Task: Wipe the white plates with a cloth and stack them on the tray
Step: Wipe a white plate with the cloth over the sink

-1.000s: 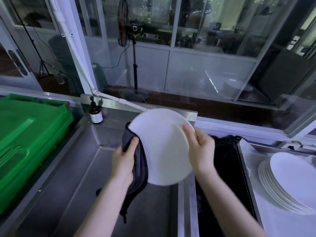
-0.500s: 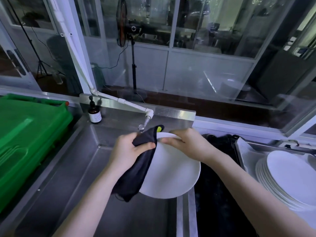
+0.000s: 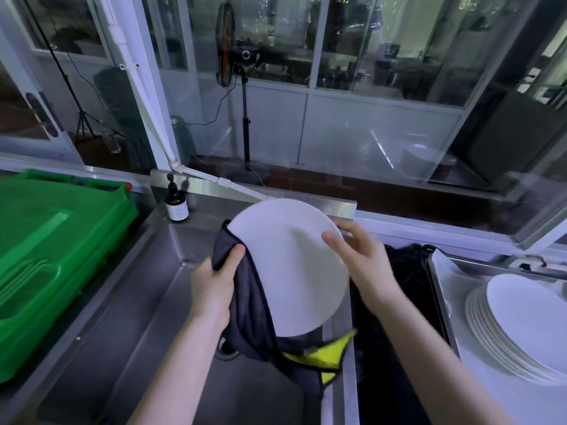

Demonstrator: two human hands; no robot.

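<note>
- At the far left, a green plastic bin [image 3: 46, 256] with a smooth moulded lid stands beside the steel worktop [image 3: 101, 305].
- A small brown bottle [image 3: 176, 204] with a black pump and a white label stands upright at the back corner of the sink.
- The left hand [image 3: 214, 286] is raised over the sink basin. Its fingers are curled around a dark cloth [image 3: 250, 317], and the thumb presses the cloth against the left edge of the plate.
- The cloth is soft and folded. It hangs down under the plate, and a yellow side shows at its lower end.
- The white plate [image 3: 291, 271] is round, flat and matte. It is held tilted, almost upright, between the two hands and above the sink.
- The right hand [image 3: 362, 259] holds the right rim of the plate, with the thumb on the face and the fingers behind it.
- At the right, a metal tray [image 3: 437, 289] with a white lining carries a slanted stack of white plates [image 3: 521, 326], well apart from the held plate.
</note>
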